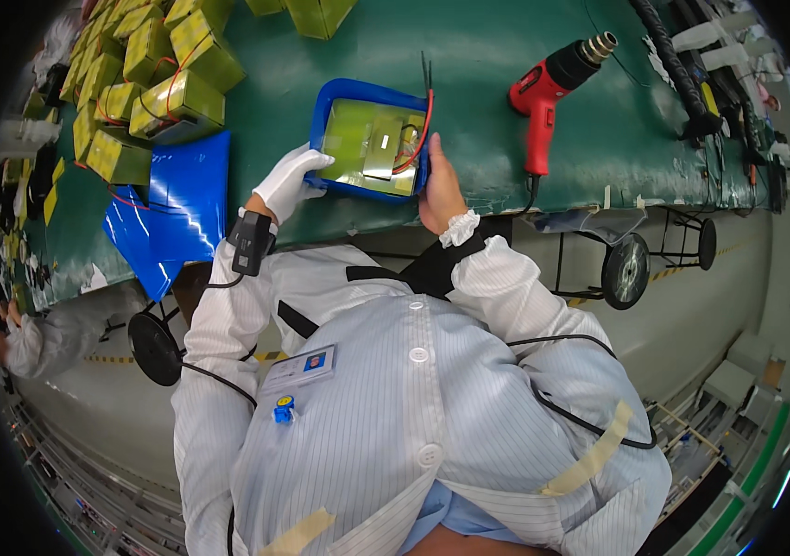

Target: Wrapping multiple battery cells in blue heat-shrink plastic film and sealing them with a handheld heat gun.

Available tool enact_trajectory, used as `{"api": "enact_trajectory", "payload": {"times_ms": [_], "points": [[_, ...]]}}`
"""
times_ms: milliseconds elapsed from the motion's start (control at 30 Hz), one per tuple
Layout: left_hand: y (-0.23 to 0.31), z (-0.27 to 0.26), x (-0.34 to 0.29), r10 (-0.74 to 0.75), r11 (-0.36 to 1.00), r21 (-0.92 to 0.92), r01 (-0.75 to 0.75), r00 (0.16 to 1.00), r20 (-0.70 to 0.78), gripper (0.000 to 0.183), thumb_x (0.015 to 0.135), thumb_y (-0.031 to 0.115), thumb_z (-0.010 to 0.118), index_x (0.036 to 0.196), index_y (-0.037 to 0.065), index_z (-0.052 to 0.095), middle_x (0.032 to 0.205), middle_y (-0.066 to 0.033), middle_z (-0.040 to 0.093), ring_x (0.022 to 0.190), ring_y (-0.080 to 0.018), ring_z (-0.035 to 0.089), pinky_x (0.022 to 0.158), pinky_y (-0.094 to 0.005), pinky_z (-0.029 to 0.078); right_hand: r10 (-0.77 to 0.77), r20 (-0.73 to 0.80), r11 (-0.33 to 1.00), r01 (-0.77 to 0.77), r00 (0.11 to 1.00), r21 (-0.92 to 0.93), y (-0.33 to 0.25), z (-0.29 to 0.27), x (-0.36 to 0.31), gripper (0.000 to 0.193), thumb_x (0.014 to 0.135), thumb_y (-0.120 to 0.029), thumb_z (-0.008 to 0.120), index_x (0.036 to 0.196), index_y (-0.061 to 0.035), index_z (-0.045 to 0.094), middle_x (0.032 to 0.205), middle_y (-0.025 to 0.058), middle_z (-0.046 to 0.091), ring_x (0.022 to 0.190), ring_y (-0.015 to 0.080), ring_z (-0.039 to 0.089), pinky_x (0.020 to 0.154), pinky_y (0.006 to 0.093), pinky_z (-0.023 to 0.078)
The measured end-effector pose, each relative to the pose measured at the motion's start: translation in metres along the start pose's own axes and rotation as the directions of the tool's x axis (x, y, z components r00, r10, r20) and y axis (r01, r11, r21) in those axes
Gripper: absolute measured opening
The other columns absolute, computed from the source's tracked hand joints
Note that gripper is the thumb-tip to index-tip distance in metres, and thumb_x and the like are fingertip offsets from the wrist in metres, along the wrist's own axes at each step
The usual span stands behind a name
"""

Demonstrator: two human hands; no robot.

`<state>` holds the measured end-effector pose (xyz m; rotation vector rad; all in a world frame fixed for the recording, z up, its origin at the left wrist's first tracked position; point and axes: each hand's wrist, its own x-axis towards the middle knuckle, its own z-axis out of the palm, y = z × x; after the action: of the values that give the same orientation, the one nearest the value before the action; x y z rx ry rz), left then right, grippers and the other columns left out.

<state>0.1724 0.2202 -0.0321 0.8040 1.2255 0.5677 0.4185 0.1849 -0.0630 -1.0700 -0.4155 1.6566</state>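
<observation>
On my feed I count one battery pack point(374, 139) half wrapped in a blue sleeve, lying flat on the green desk point(506, 120) near its front edge, yellow-green face up, with red and black wires point(425, 111) rising from its right end. One red heat gun point(548, 97) lies on the desk to the right, well apart from the pack. One stack of loose blue sheets point(177, 208) hangs over the desk's front edge to the left. Behind it I make out about nine yellow-green packs point(177, 102) crowded at the far left corner, though the rim distortion makes the count uncertain, and two more at the top edge.

My left hand point(291, 183), in a white glove, has its fingers point(313, 159) curled together on the pack's left blue rim, gripping it. My right hand point(439, 190) is bare and pressed against the pack's right end; its fingers are hidden behind the pack, so I cannot tell how far they are spread. One black band point(251, 243) sits on the left wrist.
</observation>
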Motion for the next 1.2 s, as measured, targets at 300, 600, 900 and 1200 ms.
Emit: {"api": "enact_trajectory", "payload": {"times_ms": [300,600,900,1200], "points": [[-0.020,0.007,-0.015,0.091,0.984,-0.154,-0.091,0.996,-0.004,0.066,0.097,0.036,0.064,0.153,0.008,0.043,0.136,-0.0063,0.058,0.124,-0.0207,0.055,0.106,-0.0373,0.043,0.126,-0.035,0.992,-0.124,0.991,0.034,-0.006,-0.020,-0.003,0.054,0.107,-0.054,0.043,0.134,-0.0097,0.057,0.127,0.0034,0.065,0.113,0.0184,0.062,0.097,0.0397,0.049],[-0.066,0.005,-0.016,0.465,0.740,0.615,-0.274,0.869,-0.172,0.047,0.085,0.020,0.077,0.128,0.004,0.068,0.099,-0.0210,0.074,0.091,-0.0341,0.073,0.083,-0.0391,0.057,0.067,-0.108,0.982,-0.085,0.992,-0.168,-0.014,-0.005,-0.005,0.042,0.109,-0.027,0.043,0.142,-0.0032,0.051,0.134,0.0081,0.063,0.118,0.0196,0.063,0.101,0.0371,0.052],[-0.084,0.009,-0.002,0.498,0.744,0.625,-0.236,0.819,-0.284,0.023,0.087,0.009,0.072,0.109,0.002,0.073,0.088,-0.0160,0.075,0.076,-0.0313,0.072,0.073,-0.0372,0.057,-0.070,-0.098,0.982,0.051,0.993,-0.179,-0.009,0.004,0.000,0.041,0.108,-0.024,0.046,0.138,0.0019,0.054,0.133,0.0108,0.063,0.119,0.0201,0.062,0.104,0.0356,0.049],[-0.063,0.013,-0.014,0.055,0.993,0.106,-0.052,0.998,-0.024,0.024,0.087,0.011,0.075,0.108,-0.002,0.071,0.087,-0.0112,0.074,0.073,-0.0179,0.069,0.073,-0.0308,0.057,-0.315,0.059,0.757,0.288,0.947,-0.586,-0.052,0.048,0.002,0.062,0.095,-0.022,0.073,0.147,0.0006,0.049,0.162,0.0293,0.028,0.140,0.0358,0.046,0.113,0.0392,0.040]]}}
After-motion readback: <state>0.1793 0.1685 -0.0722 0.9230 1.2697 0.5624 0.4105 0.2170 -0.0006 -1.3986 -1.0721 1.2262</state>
